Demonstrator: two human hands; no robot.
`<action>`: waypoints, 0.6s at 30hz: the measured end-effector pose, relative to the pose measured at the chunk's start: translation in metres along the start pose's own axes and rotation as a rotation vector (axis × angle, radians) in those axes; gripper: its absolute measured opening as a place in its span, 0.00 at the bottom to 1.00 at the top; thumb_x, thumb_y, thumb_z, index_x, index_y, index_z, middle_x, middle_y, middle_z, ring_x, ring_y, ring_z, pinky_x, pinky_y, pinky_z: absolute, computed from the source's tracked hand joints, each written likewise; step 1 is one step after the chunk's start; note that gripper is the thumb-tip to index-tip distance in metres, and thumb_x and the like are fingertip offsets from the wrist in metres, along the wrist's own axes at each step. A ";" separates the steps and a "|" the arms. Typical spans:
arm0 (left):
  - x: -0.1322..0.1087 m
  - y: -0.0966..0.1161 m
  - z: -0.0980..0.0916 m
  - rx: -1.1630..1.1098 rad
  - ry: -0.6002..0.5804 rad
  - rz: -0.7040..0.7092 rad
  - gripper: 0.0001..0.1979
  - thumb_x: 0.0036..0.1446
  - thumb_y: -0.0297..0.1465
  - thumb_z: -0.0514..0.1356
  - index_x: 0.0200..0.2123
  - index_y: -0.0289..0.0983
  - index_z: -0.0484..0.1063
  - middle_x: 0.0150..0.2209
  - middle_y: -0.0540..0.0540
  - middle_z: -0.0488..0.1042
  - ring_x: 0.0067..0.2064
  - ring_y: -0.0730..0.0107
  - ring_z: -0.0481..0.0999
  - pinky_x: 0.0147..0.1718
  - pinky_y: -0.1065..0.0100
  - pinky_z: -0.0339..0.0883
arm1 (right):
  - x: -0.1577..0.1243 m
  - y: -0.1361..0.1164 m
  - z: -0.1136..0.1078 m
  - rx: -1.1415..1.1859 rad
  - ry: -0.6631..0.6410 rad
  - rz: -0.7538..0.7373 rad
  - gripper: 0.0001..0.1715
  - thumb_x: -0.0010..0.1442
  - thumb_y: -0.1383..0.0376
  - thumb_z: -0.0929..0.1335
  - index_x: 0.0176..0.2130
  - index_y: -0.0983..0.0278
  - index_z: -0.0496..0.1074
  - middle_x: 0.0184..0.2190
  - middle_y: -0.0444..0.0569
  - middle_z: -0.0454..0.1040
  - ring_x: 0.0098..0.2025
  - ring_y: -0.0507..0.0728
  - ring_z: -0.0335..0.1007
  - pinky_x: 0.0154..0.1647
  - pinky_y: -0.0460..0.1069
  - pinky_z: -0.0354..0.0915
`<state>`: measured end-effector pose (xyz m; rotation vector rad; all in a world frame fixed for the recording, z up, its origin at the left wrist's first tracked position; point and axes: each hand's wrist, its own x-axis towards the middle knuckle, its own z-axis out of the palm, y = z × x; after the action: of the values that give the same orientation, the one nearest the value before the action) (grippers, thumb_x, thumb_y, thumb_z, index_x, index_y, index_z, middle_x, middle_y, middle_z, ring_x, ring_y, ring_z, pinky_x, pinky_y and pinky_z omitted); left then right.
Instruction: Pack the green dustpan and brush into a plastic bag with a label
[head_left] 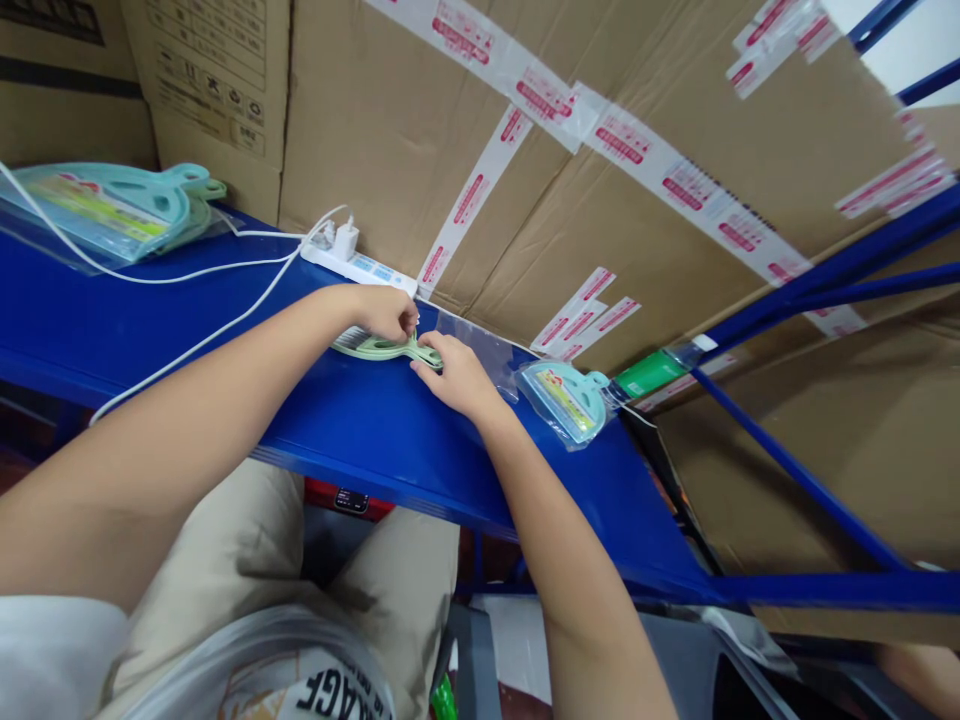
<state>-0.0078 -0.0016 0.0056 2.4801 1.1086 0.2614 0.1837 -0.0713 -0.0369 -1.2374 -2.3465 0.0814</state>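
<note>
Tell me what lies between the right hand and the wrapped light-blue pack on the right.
In the head view, clear plastic lies on the blue shelf between the right hand and that light-blue pack.

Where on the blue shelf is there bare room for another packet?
The shelf is bare between the forearms, up to its front edge; right of the right forearm, before the bagged dustpan; and at left, between the white cables. Crowded at back: power strip, clear film, and green tool at left hand and right hand.
</note>
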 end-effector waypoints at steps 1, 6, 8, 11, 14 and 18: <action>0.000 0.000 0.000 -0.003 -0.008 -0.003 0.14 0.40 0.31 0.60 0.34 0.41 0.79 0.28 0.51 0.79 0.37 0.64 0.75 0.40 0.68 0.64 | 0.000 0.000 0.000 0.004 -0.012 0.002 0.08 0.60 0.65 0.68 0.43 0.59 0.71 0.39 0.49 0.76 0.41 0.59 0.72 0.46 0.54 0.67; 0.001 -0.003 0.001 -0.036 -0.027 0.017 0.13 0.42 0.33 0.60 0.33 0.40 0.79 0.27 0.50 0.79 0.35 0.66 0.75 0.38 0.69 0.64 | 0.001 0.000 0.000 0.028 -0.012 0.025 0.05 0.60 0.65 0.69 0.39 0.58 0.72 0.38 0.48 0.78 0.41 0.59 0.74 0.46 0.54 0.67; 0.001 -0.005 0.002 -0.050 -0.029 0.035 0.12 0.43 0.34 0.60 0.33 0.40 0.79 0.27 0.51 0.79 0.34 0.67 0.75 0.37 0.70 0.64 | 0.002 0.000 0.000 0.034 -0.009 0.039 0.04 0.59 0.65 0.70 0.38 0.57 0.73 0.37 0.48 0.79 0.41 0.60 0.75 0.45 0.54 0.67; 0.002 -0.005 0.003 -0.072 -0.037 0.043 0.11 0.44 0.35 0.60 0.31 0.40 0.79 0.26 0.51 0.78 0.34 0.67 0.74 0.37 0.70 0.64 | 0.002 -0.002 -0.002 0.058 -0.010 0.059 0.03 0.58 0.66 0.71 0.36 0.57 0.75 0.37 0.47 0.80 0.41 0.60 0.76 0.45 0.54 0.68; 0.003 -0.004 0.003 -0.065 -0.044 0.027 0.10 0.43 0.34 0.59 0.29 0.39 0.78 0.26 0.49 0.78 0.34 0.66 0.74 0.38 0.68 0.64 | 0.002 -0.005 -0.005 0.086 -0.019 0.088 0.03 0.58 0.66 0.72 0.35 0.58 0.76 0.36 0.46 0.81 0.37 0.59 0.77 0.43 0.53 0.68; 0.004 -0.003 0.004 -0.063 -0.055 0.042 0.09 0.44 0.34 0.59 0.28 0.39 0.77 0.25 0.50 0.77 0.32 0.68 0.73 0.37 0.70 0.64 | 0.001 -0.006 -0.009 0.099 -0.030 0.103 0.02 0.57 0.65 0.72 0.34 0.58 0.77 0.34 0.46 0.81 0.33 0.58 0.76 0.40 0.52 0.68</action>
<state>-0.0058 0.0024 0.0004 2.4421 1.0114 0.2346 0.1823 -0.0754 -0.0272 -1.3158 -2.2741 0.2486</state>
